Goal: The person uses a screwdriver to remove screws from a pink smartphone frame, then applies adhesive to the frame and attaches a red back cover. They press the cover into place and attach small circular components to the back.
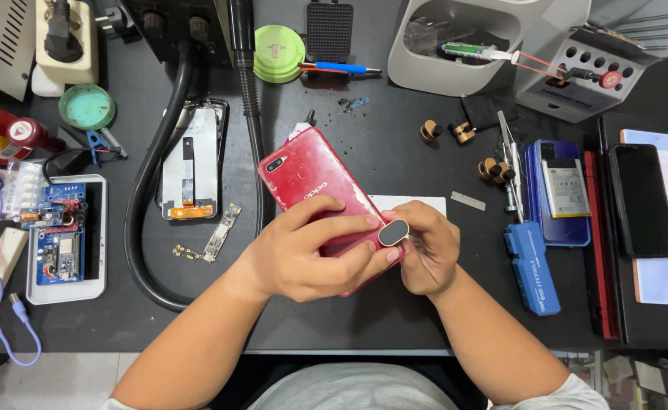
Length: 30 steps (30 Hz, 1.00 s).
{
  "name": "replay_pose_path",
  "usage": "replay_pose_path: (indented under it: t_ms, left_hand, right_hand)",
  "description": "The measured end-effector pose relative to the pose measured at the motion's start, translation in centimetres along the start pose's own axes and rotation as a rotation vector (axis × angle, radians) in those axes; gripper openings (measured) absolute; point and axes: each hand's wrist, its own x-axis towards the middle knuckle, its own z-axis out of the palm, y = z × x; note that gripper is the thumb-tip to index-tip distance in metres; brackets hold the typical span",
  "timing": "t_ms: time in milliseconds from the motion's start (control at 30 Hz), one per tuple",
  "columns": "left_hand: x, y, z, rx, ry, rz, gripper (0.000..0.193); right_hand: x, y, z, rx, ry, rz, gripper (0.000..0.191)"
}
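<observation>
Starting way off to the left of my fingers, I've got a white tray (97, 235) with blue circuit boards (59, 254) in it, and a bit closer a stripped phone frame (192, 161) lying flat on the black desk (379, 144) with a thick black hose (142, 220) curling round it. Just left of my left hand (303, 254) sits a small loose board (221, 232).

My left hand is curled over the lower end of the red phone (309, 176), back side up, fingers (341, 222) wrapped across it and holding it firmly, top end tilted away toward the upper left. My right hand (429, 247) is touching the phone's lower right edge, fingers closed, pinching a small black oval piece (394, 232) right against the phone.

Right of my fingers: a blue tool case (533, 267), then a blue phone with its battery showing (562, 190), and further out a dark phone (642, 199) face up.
</observation>
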Motion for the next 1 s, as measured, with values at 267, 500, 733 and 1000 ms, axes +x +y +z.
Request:
replay_pose_path:
  t_ms: [267, 500, 733, 1000]
  left_hand:
    - [-0.2, -0.2, 0.2, -0.096, 0.004, -0.07, 0.027]
    - [-2.7, 1.5, 1.9, -0.707, 0.388, -0.921, 0.021]
    - [-5.3, -0.2, 3.3, -1.455, 0.692, -1.149, 0.021]
    - [-5.5, -1.3, 2.3, -1.48, 0.406, -0.993, 0.032]
  right_hand:
    - [0.9, -0.8, 0.5, 0.097, 0.027, 0.028, 0.028]
    - [3.3, -0.6, 2.1, -0.162, -0.072, 0.007, 0.04]
    - [2.3, -0.6, 2.1, -0.134, 0.015, 0.189, 0.022]
    - [3.8, -1.9, 0.2, -0.451, 0.183, -0.278, 0.017]
